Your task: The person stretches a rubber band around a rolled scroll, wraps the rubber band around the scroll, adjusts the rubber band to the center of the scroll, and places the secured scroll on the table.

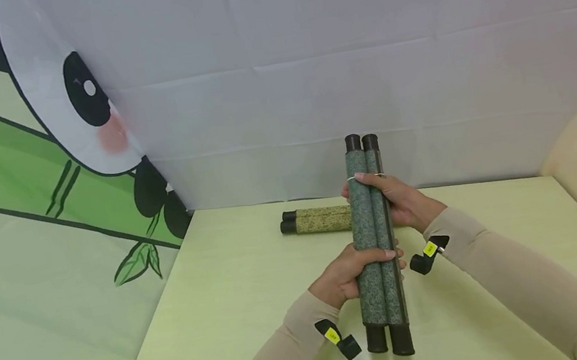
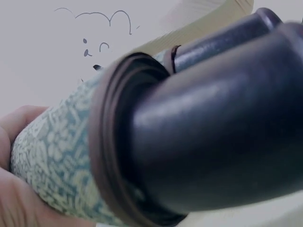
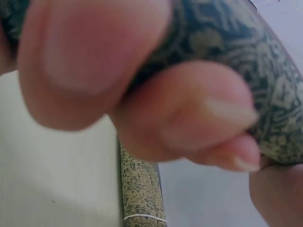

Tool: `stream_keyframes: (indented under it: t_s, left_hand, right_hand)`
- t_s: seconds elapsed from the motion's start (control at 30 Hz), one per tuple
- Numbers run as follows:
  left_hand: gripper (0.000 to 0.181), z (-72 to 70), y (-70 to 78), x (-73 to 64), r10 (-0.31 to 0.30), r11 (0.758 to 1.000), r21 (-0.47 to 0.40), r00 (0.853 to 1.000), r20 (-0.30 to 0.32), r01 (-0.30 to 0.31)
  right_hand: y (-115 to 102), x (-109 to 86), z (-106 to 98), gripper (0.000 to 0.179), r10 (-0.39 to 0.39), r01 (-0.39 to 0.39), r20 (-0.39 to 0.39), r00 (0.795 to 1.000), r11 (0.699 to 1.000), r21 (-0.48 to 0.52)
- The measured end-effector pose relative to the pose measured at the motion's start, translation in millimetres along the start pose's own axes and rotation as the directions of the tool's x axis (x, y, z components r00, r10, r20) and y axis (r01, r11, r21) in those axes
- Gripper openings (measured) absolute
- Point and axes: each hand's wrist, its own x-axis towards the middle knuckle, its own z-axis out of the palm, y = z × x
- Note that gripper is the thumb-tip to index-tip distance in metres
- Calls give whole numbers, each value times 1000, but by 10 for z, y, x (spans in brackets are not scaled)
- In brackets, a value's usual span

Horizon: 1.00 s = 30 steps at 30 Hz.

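A blue-green patterned scroll (image 1: 363,225), rolled from both ends into two rolls side by side, is held upright over the table. Dark roller ends stick out at its top and bottom. My left hand (image 1: 350,268) grips its lower half, thumb across the front. Higher up, my right hand (image 1: 408,202) grips it from the right, with the thumb close to a thin white band (image 1: 352,178) near the top. In the left wrist view the dark roller end (image 2: 213,123) fills the foreground. The right wrist view has curled fingertips (image 3: 189,113) against the patterned cloth.
Behind the held scroll, a yellow-patterned scroll (image 1: 323,219) lies sideways on the pale table (image 1: 241,313), partly hidden, its dark ends to the left. A thin white band (image 3: 144,217) circles it. Printed cloth (image 1: 275,94) hangs along the table's back edge.
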Motion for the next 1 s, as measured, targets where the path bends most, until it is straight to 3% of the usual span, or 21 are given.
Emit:
stream_keyframes:
  t_s: [0.2,0.47,0.63,0.77,1.0]
  left_hand:
    - [30,15,-10,-57,16,999,32,1000,-3,-16]
    - [33,31,-16,-126,28,999,26,1000,3,-28]
    - [31,22,-20,-105,34,999,12,999,2,-34]
    - [30,-1,-19,-91,36,999,17,999,-18,-36]
    - [30,-33,-18,-84,27,999,37,999,-43,-26]
  right_hand:
    - [-92,-22,-12,50,7,-8,28,1000,999,33]
    - [-297,49,46,61,-69,69,-3,998,998,11]
    - [-236,84,85,55,-41,38,-71,997,998,-46]
    - [-140,92,81,53,-29,24,-59,998,996,-83]
    - [-20,59,50,59,2,-3,-48,999,1000,-19]
